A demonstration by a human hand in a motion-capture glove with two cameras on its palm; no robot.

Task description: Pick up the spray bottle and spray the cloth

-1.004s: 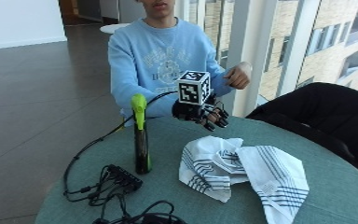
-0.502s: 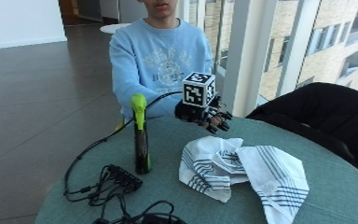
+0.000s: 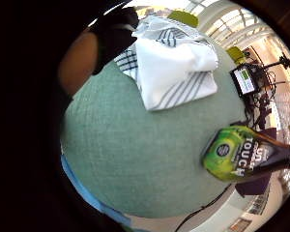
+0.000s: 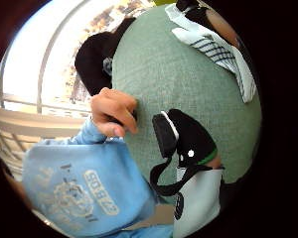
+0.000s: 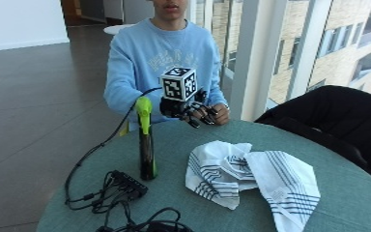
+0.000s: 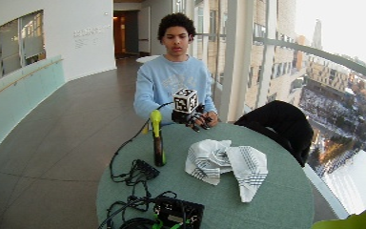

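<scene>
My gloved right hand (image 5: 195,112) hovered at the tabletop's (image 5: 340,193) far edge, fingers loosely spread, holding nothing. The spray bottle (image 5: 146,142) stood tall and narrow, apart from the cloth (image 5: 249,176); I judged a careless reach could topple it.

Spray bottle (image 3: 246,157) label: "TOUCH" in white letters on dark ground, next to a round green emblem; other words on it too small to read. Light blue sweatshirt (image 4: 74,186): printed crest with lettering, unreadable apart from what looks like "BOS". Nothing else legible.
</scene>
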